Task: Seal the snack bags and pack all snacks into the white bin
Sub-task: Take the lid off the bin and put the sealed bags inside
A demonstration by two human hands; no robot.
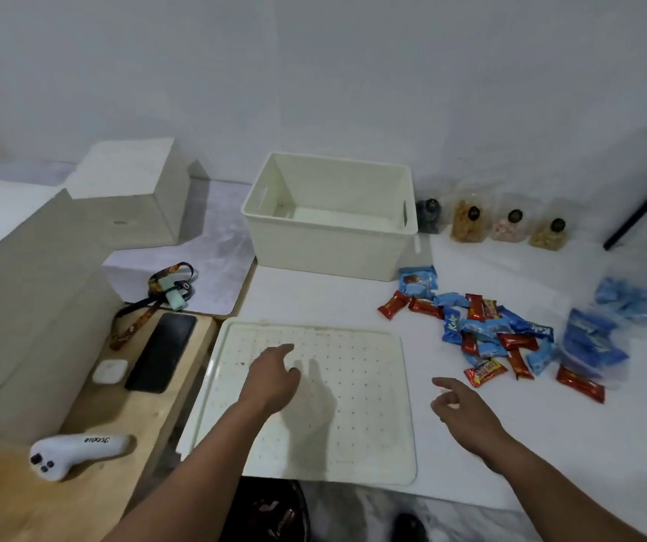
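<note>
**A:** How far along was the packing at that point?

**B:** By my reading, barely begun. The white bin (329, 213) stood beyond both hands, up against the wall, and what showed of its floor was bare. No snack was visible inside it.

**A:** And the snacks?

**B:** All out on the table. A loose heap of wrapped candies (486, 334), red and blue, lay just beyond and to the right of the right hand (464, 412). Further right sat some blue packets (592, 342), too blurred to tell what they were. The four snack bags (494, 224) stood in a row far ahead of the right hand, beside the bin's right wall. Whether their tops were sealed, I could not tell; they were too small and dim.

**A:** Were the hands holding anything?

**B:** Nothing. The left hand (275, 375) hovered over a white perforated tray (376, 424) in front of the person, fingers loosely extended toward the bin. The right hand was beside the tray's right edge, fingers relaxed and slightly curled, its forefinger toward the candies.

**A:** So what was left?

**B:** Seemingly everything: checking and sealing the bags, then moving bags, candies and packets into the bin.
</note>
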